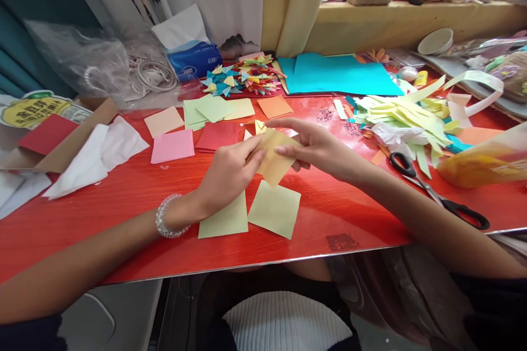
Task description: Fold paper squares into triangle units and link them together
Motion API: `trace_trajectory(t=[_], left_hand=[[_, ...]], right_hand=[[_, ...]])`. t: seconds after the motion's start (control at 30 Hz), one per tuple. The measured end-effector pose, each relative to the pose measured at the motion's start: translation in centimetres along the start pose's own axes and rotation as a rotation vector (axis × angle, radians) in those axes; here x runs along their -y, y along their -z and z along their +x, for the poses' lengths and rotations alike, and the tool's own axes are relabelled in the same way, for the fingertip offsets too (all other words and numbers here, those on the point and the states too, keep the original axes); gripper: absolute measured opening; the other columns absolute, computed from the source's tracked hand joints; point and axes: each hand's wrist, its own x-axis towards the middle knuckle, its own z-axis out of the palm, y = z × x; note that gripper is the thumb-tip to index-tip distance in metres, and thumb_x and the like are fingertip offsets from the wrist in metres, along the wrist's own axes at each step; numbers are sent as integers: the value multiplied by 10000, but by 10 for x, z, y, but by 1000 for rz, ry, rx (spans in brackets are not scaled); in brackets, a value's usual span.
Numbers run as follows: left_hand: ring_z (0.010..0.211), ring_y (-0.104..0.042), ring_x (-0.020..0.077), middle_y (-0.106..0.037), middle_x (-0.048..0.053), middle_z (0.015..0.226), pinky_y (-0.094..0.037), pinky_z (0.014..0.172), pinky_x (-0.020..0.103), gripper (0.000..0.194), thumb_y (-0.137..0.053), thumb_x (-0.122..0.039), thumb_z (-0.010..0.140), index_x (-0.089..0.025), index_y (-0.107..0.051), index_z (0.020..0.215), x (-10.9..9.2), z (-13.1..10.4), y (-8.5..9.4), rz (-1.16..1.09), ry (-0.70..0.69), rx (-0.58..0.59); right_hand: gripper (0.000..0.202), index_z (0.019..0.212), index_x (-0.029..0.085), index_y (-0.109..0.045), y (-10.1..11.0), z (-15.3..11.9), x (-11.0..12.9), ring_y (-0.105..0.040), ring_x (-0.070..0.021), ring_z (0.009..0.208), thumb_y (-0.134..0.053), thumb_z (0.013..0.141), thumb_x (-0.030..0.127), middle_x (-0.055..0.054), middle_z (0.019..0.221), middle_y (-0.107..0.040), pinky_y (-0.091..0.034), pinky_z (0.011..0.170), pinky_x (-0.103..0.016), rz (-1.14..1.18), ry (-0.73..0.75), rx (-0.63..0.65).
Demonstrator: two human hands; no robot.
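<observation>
Pale green paper squares [275, 209], two of them, lie near the front edge of the glossy red counter [321, 214]. Just beyond, I hold a thin yellow paper square [275, 162] above the surface, left hand [228, 175] and right hand [317, 148] both pinching it between thumb and fingers. I judge this step to be lining up or creasing that sheet; blur hides whether it is folded. The next move seems to call for matched edges and light pressure. Farther back sit flat pink paper squares [173, 146], then bright turquoise paper sheets [341, 77] toward the back edge.
</observation>
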Motion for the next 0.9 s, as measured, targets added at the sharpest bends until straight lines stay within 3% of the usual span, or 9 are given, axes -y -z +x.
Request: trace_trajectory(t=[0.13,0.2,0.3,0.5,0.6,0.7,0.9], left_hand=[[829,-637,163,-679,53,1017,-522,701,266,356,-476,-366,897,-197,-591,1188,-3,3,2,-464,140,18],[917,-638,182,-671,55,1095,-531,738,272,360,-503,-359,883,-202,-601,1192,-3,5,2,-522,166,14],[1026,-607,195,-661,16,1143,-525,778,279,331,-538,-341,867,-247,-627,1172,-3,5,3,-435,164,-50],[815,-661,164,-706,1,832,-540,685,273,296,-582,-340,847,-235,-626,1120,-4,3,3,-422,160,-92],[898,-655,161,-714,15,952,-535,730,250,235,-580,-332,849,-214,-664,1035,-6,1,2,-395,119,-135],[935,-644,154,-703,-7,1067,-521,758,248,246,-548,-324,869,-266,-682,1068,-7,-1,3,-229,78,-170],[1068,-607,176,-671,8,1160,-486,897,294,303,-503,-366,893,-260,-663,1127,-11,0,7,-189,8,-97]], right_hand=[[237,932,145,-655,10,4,-2,-517,-84,533,-627,822,352,-13,680,-590,-417,475,-231,38,-43,-60],[197,821,139,-663,12,5,-2,-540,-91,574,-616,831,330,-31,715,-612,-454,518,-236,55,-58,-62],[175,779,144,-662,10,4,0,-574,-107,641,-598,842,294,-44,748,-631,-487,555,-237,64,-72,-48],[171,770,148,-667,5,1,4,-617,-131,712,-631,815,309,-54,786,-659,-528,609,-250,113,-72,-69],[179,785,152,-678,4,0,5,-622,-135,704,-631,812,323,-55,786,-668,-532,607,-257,103,-61,-82],[190,763,159,-681,3,0,3,-625,-134,683,-639,803,339,-49,760,-667,-533,604,-261,118,-61,-85],[205,796,158,-694,5,0,-1,-636,-132,679,-634,806,354,-48,782,-674,-538,622,-272,183,-47,-71]])
